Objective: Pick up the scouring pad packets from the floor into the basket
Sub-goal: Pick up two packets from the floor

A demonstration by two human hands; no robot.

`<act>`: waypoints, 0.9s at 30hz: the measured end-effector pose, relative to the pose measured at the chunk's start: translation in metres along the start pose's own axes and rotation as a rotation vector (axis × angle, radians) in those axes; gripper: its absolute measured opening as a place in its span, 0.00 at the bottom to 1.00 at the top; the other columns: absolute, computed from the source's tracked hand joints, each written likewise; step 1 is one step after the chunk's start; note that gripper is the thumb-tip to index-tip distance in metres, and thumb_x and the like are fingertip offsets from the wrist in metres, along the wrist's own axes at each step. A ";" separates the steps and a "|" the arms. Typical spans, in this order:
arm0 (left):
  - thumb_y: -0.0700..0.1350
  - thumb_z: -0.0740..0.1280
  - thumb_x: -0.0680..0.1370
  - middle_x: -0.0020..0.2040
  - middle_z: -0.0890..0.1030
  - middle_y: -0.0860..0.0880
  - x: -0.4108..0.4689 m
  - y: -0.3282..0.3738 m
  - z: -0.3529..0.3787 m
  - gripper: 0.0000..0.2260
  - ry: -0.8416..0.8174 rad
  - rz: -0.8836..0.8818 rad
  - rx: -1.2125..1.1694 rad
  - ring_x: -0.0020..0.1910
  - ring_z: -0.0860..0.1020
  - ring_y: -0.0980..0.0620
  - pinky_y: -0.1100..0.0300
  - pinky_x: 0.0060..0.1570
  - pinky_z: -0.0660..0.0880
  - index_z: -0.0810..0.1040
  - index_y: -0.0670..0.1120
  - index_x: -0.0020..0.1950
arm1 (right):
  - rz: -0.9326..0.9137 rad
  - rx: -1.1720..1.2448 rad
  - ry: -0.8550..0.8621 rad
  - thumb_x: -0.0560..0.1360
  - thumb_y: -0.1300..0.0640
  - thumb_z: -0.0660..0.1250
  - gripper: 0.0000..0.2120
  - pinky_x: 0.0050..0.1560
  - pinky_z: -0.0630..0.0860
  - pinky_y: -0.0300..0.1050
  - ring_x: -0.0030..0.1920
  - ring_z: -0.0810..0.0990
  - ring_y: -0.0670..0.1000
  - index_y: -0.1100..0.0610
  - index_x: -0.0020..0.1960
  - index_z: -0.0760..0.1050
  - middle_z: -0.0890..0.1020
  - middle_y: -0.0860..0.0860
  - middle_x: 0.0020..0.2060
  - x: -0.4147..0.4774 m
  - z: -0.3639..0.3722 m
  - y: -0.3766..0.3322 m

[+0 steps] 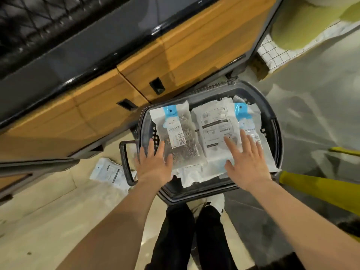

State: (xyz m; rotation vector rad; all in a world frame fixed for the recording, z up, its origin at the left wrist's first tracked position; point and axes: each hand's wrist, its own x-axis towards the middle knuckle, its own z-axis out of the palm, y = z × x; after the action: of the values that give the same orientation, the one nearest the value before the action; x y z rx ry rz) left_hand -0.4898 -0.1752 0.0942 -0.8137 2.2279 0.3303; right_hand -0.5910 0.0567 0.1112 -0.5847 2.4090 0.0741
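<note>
A dark grey basket (273, 121) stands on the floor in front of my legs, holding several clear scouring pad packets with blue headers. My left hand (153, 162) lies flat, fingers straight, on the near edge of the left packet (179, 133). My right hand (247, 160) rests with spread fingers on the middle packet (214, 125), which lies label side up, and on the right packet (247, 121). One more packet (109, 172) lies on the floor, left of the basket's folded handle (124, 162).
A wooden cabinet (175, 55) with dark handles and a black counter edge runs along the far left. A yellow-green pole (321, 188) and a pale green cushion (303, 26) on a checked cloth are at the right. Pale tiled floor spreads at the lower left.
</note>
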 end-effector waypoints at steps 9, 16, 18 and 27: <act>0.59 0.48 0.82 0.81 0.49 0.52 -0.064 -0.142 0.024 0.24 0.106 -0.217 -0.258 0.80 0.50 0.47 0.44 0.77 0.50 0.54 0.58 0.79 | -0.168 -0.040 0.150 0.80 0.48 0.57 0.30 0.77 0.50 0.56 0.77 0.56 0.60 0.50 0.79 0.53 0.56 0.57 0.78 -0.023 -0.041 -0.081; 0.56 0.51 0.83 0.80 0.53 0.51 -0.082 -0.284 0.079 0.22 0.010 -0.394 -0.430 0.78 0.54 0.47 0.47 0.76 0.53 0.60 0.54 0.77 | -0.484 -0.032 0.312 0.75 0.52 0.61 0.22 0.56 0.74 0.56 0.58 0.74 0.61 0.57 0.67 0.70 0.75 0.58 0.62 -0.034 -0.001 -0.239; 0.56 0.52 0.83 0.80 0.53 0.51 -0.089 -0.322 0.095 0.22 -0.023 -0.425 -0.491 0.78 0.56 0.47 0.48 0.75 0.54 0.61 0.54 0.77 | -0.587 -0.035 0.320 0.75 0.55 0.63 0.20 0.54 0.75 0.57 0.57 0.74 0.62 0.58 0.66 0.71 0.76 0.59 0.61 -0.040 0.020 -0.288; 0.55 0.57 0.81 0.75 0.64 0.49 -0.064 -0.456 0.169 0.22 -0.044 -0.545 -0.634 0.72 0.66 0.45 0.50 0.69 0.64 0.65 0.51 0.74 | -0.601 -0.102 0.054 0.77 0.55 0.63 0.22 0.62 0.74 0.58 0.63 0.72 0.60 0.59 0.70 0.69 0.72 0.58 0.65 -0.001 0.125 -0.439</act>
State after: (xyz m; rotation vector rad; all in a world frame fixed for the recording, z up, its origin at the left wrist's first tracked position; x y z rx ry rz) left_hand -0.0695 -0.4195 0.0255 -1.6765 1.7630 0.7859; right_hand -0.3299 -0.3133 0.0544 -1.3423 2.1889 -0.0776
